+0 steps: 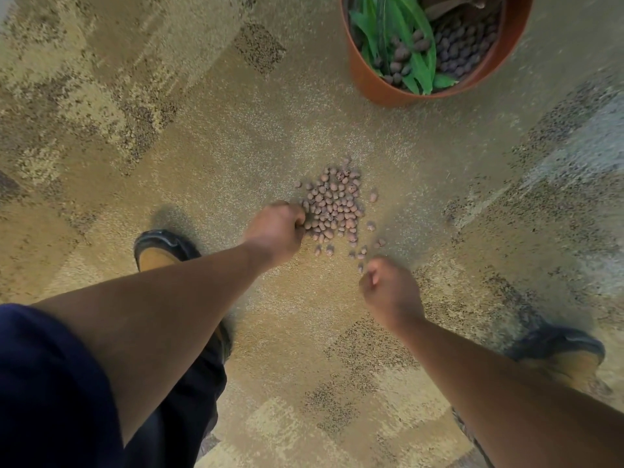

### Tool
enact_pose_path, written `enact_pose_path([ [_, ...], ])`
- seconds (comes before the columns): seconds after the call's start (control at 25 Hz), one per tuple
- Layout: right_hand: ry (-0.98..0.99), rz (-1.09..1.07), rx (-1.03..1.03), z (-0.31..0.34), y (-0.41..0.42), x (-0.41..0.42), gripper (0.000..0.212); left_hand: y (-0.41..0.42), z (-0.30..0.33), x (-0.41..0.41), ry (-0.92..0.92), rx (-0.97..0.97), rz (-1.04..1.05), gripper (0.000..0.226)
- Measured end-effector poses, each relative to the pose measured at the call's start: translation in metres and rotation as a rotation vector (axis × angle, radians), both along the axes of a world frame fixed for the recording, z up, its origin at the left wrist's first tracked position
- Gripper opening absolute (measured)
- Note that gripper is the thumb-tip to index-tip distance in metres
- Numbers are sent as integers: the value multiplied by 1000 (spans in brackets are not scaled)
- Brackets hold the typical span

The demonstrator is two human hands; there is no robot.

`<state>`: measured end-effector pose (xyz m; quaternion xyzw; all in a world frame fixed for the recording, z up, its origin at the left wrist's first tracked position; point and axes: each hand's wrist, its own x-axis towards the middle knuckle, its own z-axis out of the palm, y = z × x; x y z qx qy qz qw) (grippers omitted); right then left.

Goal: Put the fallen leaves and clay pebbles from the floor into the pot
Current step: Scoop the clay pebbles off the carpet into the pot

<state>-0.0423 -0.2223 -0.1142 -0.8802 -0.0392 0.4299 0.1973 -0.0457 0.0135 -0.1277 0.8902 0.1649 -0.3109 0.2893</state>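
Observation:
A pile of brown clay pebbles [332, 206] lies on the patterned carpet, with a few strays below and to its right. My left hand [275, 229] rests at the pile's left edge, its fingers curled down onto the pebbles. My right hand [388, 288] hovers just below the strays with its fingers closed; what it holds is hidden. The terracotta pot [371, 82] stands at the upper right. Green leaves [418, 62] and dark clay pebbles lie inside it.
My two shoes, one [162, 251] at the left and one [560, 349] at the right, stand on the beige carpet [202, 146] either side of the pile. Open carpet stretches between the pile and the pot.

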Motion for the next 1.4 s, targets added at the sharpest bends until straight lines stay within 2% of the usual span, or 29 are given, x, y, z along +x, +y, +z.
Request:
enact_pose_path([
  [0.08,-139,-160,17,-6,9,23,5,-5,2,4,-1,-32,42,14],
  [0.16,-139,-235,-37,-12,18,42,26,-12,4,8,20,-75,75,22],
  [0.24,-47,-218,-68,-16,26,49,41,-19,5,10,37,-108,95,32],
  [0.28,-30,-191,-65,-18,28,50,37,-22,5,11,38,-114,102,33],
  [0.4,-72,-116,-61,-23,29,50,9,-29,4,10,15,-85,106,24],
  [0.44,-84,-98,-61,-24,27,50,8,-30,3,10,10,-70,103,22],
  [0.64,-94,-27,-34,-19,25,57,19,-28,5,11,-3,-87,83,19],
  [0.8,-96,-191,60,-15,30,63,12,-25,10,11,-16,-86,70,19],
  [1.0,-63,-386,175,-7,36,67,21,-19,10,8,-39,-63,81,11],
  [1.08,-46,-395,183,-5,36,67,26,-17,10,7,-56,-62,40,7],
  [1.28,-47,-416,220,6,40,73,31,-16,5,9,-42,-63,-15,14],
  [1.4,-77,-426,279,26,49,84,26,-16,11,15,-52,-118,27,14],
])
